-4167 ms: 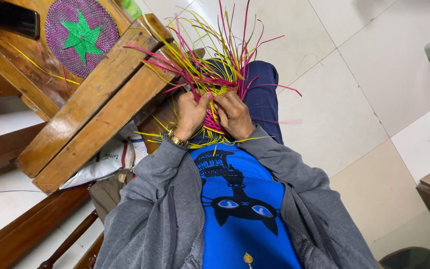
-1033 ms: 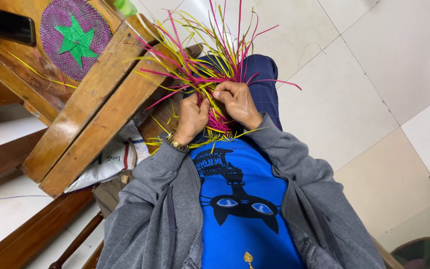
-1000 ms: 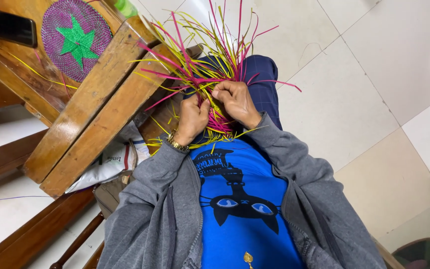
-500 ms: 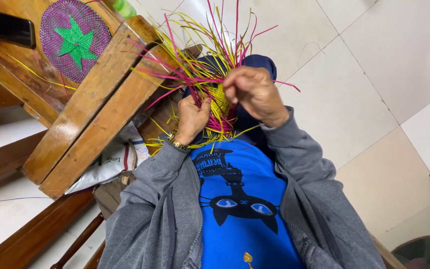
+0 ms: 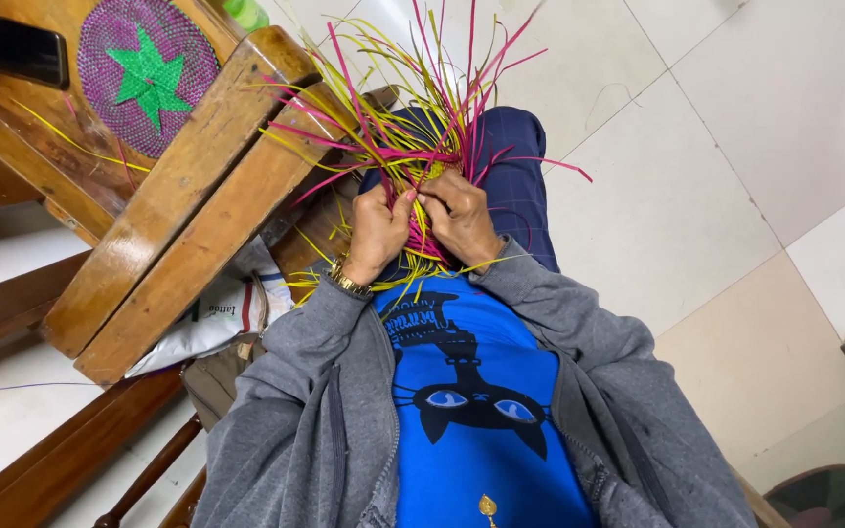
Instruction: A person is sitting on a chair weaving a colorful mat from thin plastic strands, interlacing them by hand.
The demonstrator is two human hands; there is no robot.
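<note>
I have both hands closed on the woven piece (image 5: 421, 210) that rests on my lap, just over my knee in blue trousers. My left hand (image 5: 376, 233) pinches the left edge of the weave with the thumb on top, and my right hand (image 5: 462, 217) grips the right edge, its fingertips meeting the left ones at the middle. Pink and yellow strips (image 5: 413, 108) fan out from the piece toward the far side, some drooping over the wooden stool (image 5: 183, 196) on my left.

To do this step well, I judge that I need to keep the woven core pressed flat between my thumbs so the last crossing stays tight while 1 strip is worked. I would pull each strip snug along its own line and avoid bending it sharply, since a thin strip could kink or split. The loose ends tangle easily, so I would separate pink from yellow before choosing the next one. I cannot tell which single strip sits under my fingertips.

Farther left, on a wooden desk (image 5: 12, 127), lies a finished round purple mat with a green star (image 5: 149, 73), with a dark phone (image 5: 12, 57) beside it.
</note>
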